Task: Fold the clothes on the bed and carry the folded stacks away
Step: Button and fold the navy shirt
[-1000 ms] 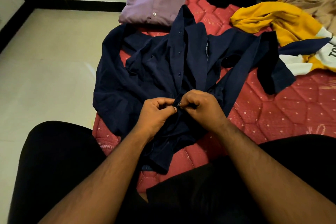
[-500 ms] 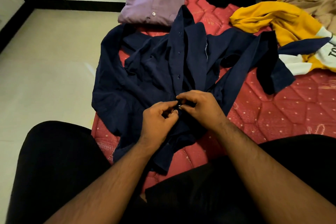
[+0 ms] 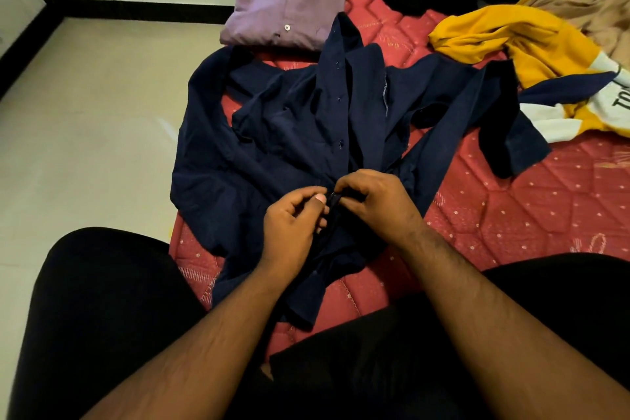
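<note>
Up close, my left hand (image 3: 295,223) and right hand (image 3: 375,201) pinch the crumpled navy button-up shirt (image 3: 306,126); my curled fingers (image 3: 344,186) hide its button.

Bare red mattress (image 3: 531,215) right of navy shirt (image 3: 272,133); folded purple shirt (image 3: 283,7) behind; yellow garment (image 3: 518,41) far right.

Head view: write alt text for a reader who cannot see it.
Both hands, the left hand and the right hand, pinch the front placket of a navy button-up shirt spread on a red quilted mattress, apparently at a button. A folded purple shirt lies beyond it, and a crumpled yellow jersey to the right.
</note>
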A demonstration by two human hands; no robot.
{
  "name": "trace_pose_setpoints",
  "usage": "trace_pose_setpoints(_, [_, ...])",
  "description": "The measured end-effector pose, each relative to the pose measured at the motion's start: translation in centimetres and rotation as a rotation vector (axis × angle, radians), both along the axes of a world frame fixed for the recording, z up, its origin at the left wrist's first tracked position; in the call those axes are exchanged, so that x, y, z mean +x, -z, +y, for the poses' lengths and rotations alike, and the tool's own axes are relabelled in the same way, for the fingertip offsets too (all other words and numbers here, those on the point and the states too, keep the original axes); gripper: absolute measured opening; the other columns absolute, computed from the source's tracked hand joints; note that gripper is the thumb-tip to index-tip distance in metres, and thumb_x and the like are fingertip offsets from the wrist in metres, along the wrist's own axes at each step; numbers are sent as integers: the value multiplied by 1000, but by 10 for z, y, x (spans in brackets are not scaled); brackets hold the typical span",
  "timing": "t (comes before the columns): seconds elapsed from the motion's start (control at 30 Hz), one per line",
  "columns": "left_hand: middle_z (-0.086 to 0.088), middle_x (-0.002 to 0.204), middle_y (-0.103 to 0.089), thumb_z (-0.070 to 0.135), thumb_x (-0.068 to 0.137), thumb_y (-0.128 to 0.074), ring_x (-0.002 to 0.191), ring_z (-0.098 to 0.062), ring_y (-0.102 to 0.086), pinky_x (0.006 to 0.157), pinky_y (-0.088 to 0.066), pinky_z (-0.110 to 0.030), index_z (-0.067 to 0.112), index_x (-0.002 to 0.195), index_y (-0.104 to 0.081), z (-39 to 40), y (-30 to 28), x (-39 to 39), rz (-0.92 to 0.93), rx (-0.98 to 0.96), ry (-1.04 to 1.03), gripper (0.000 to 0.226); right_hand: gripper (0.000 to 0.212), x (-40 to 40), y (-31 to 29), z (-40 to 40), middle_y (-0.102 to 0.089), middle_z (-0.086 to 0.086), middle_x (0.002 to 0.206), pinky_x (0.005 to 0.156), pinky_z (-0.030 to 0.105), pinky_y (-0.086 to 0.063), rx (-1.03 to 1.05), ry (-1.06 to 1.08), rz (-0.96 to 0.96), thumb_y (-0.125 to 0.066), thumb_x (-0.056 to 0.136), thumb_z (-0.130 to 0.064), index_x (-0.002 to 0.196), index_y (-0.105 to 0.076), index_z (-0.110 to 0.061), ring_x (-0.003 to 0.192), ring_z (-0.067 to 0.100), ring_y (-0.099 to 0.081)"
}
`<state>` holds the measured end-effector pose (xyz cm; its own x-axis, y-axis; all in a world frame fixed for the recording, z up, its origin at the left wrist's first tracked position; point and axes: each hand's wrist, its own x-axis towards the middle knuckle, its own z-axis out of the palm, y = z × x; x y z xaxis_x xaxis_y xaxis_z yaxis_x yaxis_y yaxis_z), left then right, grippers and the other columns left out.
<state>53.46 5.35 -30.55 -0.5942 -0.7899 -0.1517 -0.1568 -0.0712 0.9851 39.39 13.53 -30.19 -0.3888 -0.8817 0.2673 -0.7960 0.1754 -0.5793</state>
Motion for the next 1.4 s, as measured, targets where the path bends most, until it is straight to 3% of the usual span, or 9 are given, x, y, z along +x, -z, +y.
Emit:
trace_pose_setpoints(0.23, [2, 90, -75, 13, 89, -69, 82, -8, -70, 76, -55, -23, 11, 105, -75, -6, 6, 5, -40, -84, 210, 17, 13, 1, 1, 4, -67, -1, 72, 57, 41, -53, -5, 46, 49, -64, 74, -27, 75, -70, -16, 67, 19, -64])
trace_pose_setpoints(0.43, [2, 69, -58, 12, 82, -76, 49, -3, -46, 53, -41, -15, 22, 120, -60, 10, 12, 9, -90, -315, 218, 43, 20, 5, -7, 8, -62, -2, 64, 49, 36, -51, -111, 0, 181, -56, 73, -31, 69, -66, -14, 61, 20, -63])
trace_pose_setpoints(0.63, [0, 79, -69, 20, 87, -66, 73, -19, -66, 71, -55, -39, 30, 108, -61, -8, 4, 18, -267, -471, 377, 24, 22, 7, -12, 10, -65, -2, 73, 57, 38, -52, -87, -110, 79, -54, 80, -30, 80, -66, -12, 67, 20, -64])
trace_pose_setpoints(0.87, [-11, 113, -68, 25, 98, -45, 100, -38, -65, 84, -52, -47, 45, 135, -34, -32, -11, 39, -594, -841, 766, 44, 67, -48, -27, 12, -67, 2, 112, 101, 45, -29, 712, -71, 443, -30, 80, -79, 120, -36, -26, 110, 20, -60])
trace_pose_setpoints(1.0, [-8, 118, -63, 25, 101, -38, 101, -34, -62, 84, -49, -42, 48, 150, -19, -59, -19, 33, -749, -1058, 840, 57, 35, -95, -67, 21, -64, 4, 123, 103, 41, -31, 1143, -34, 617, -41, 95, -49, 118, -55, -26, 112, 19, -60])
trace_pose_setpoints(1.13, [-4, 124, -64, 32, 102, -39, 108, -29, -62, 88, -48, -37, 56, 145, -25, -95, -15, 49, -774, -988, 788, 51, 29, -69, -62, 61, -67, 11, 109, 74, 29, -43, 1535, -229, 286, -46, 95, -14, 116, -65, -8, 84, 18, -55])
trace_pose_setpoints(1.2, [3, 127, -64, 32, 99, -45, 111, -24, -61, 87, -48, -35, 53, 142, -36, -95, -15, 52, -734, -944, 721, 49, 28, -51, -45, 74, -66, 15, 112, 77, 33, -45, 1372, -199, 326, -47, 94, -20, 111, -66, -10, 92, 26, -62])
trace_pose_setpoints(1.27, [9, 128, -61, 37, 95, -51, 115, -17, -58, 89, -49, -33, 46, 139, -47, -86, -16, 48, -700, -926, 661, 45, 23, -46, -35, 73, -65, 9, 111, 77, 33, -45, 973, -7, 327, -49, 92, -26, 104, -66, -17, 101, 30, -61])
trace_pose_setpoints(1.4, [5, 100, -52, 52, 87, -59, 98, -18, -57, 79, -52, -34, 31, 109, -71, -67, -26, 26, -562, -905, 428, 33, 35, -54, -29, 46, -59, 3, 116, 89, 37, -46, 454, 94, 244, -58, 85, -21, 119, -62, -22, 110, 28, -56])
